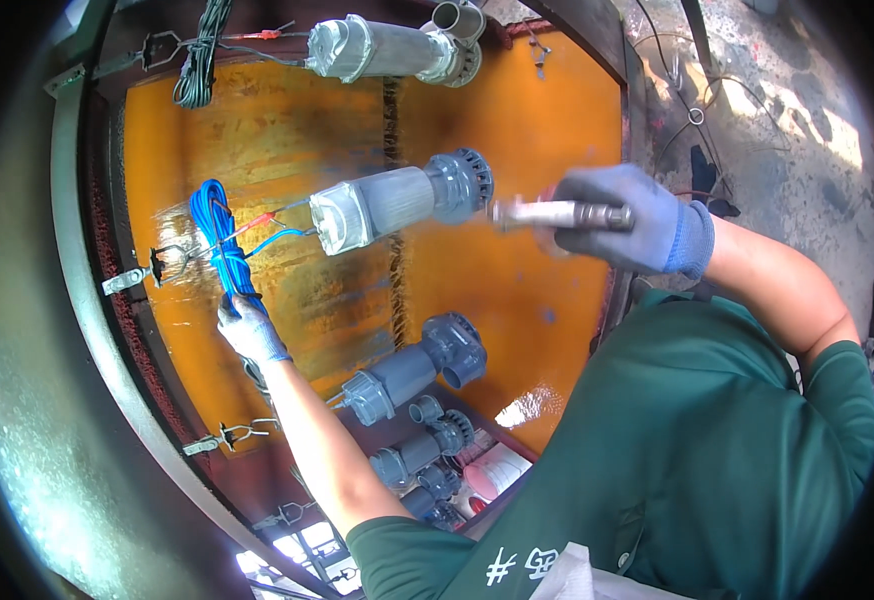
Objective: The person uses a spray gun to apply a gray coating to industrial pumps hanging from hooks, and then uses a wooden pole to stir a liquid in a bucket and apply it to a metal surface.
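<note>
In my left hand (249, 328), in a grey-blue glove, is the lower end of a bundled blue cable (219, 225). The cable runs to a grey submersible pump (382, 205) hanging sideways from a hook (162, 265), with a red tie (257, 220) near it. My right hand (622, 220), also gloved, is closed around a metal spray gun (557, 214), blurred by motion. The gun's front end points left at the pump's dark slotted end, close to it. Its handle and trigger are mostly hidden by the glove.
Another grey pump (377, 50) with a dark cable bundle (199, 60) hangs farther off. Nearer hang several more pumps (392, 385) on hooks. Behind them is an orange, wet-looking panel (517, 120). A metal rail (82, 250) curves along the left; a pink bucket (497, 470) sits low.
</note>
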Demonstrator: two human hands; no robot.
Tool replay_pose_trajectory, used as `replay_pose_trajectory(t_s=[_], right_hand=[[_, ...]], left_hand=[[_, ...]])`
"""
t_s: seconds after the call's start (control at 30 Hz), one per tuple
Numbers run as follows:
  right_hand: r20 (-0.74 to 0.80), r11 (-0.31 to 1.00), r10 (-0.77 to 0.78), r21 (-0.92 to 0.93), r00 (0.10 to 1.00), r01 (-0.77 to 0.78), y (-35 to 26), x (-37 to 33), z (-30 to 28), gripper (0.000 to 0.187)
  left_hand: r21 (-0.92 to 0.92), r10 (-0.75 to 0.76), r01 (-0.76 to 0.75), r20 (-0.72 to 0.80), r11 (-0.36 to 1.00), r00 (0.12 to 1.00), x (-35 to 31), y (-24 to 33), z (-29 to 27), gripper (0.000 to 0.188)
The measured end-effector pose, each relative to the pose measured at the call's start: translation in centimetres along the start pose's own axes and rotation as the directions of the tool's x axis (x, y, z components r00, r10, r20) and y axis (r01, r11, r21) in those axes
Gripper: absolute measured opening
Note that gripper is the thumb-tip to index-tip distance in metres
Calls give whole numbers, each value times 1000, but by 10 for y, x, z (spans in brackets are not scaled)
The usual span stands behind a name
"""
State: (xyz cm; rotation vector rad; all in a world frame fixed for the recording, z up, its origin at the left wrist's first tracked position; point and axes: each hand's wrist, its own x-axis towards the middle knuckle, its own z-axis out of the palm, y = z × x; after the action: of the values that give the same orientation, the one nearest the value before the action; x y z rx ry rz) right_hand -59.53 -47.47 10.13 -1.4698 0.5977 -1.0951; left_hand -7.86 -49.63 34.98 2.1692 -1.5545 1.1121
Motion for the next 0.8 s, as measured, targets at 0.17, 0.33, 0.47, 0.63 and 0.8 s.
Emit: replay_pose_trajectory(t_s=[0.17, 0.33, 0.47, 0.63, 0.8], right_hand=[[34, 992, -53, -113, 998, 56, -3, -10, -1, 22], [-90, 998, -42, -56, 995, 38, 2, -12, -14, 20], [138, 978, -1, -206, 990, 29, -6, -26, -7, 24], [-178, 998, 36, -36, 983, -43, -1, -24, -11, 23], [116, 974, 83, -221, 990, -55, -5, -36, -8, 22]], left_hand=[[-7, -3, 3, -2, 1000, 1000, 0, -4, 0, 39], [-6, 29, -29, 10, 1000, 1000, -1, 4, -2, 40], [-77, 2, -1, 15, 997, 1000, -2, 0, -2, 40], [-70, -9, 9, 5, 998, 1000, 2, 1, 1, 37], [-114, -26, 30, 28, 993, 999, -1, 1, -4, 39]])
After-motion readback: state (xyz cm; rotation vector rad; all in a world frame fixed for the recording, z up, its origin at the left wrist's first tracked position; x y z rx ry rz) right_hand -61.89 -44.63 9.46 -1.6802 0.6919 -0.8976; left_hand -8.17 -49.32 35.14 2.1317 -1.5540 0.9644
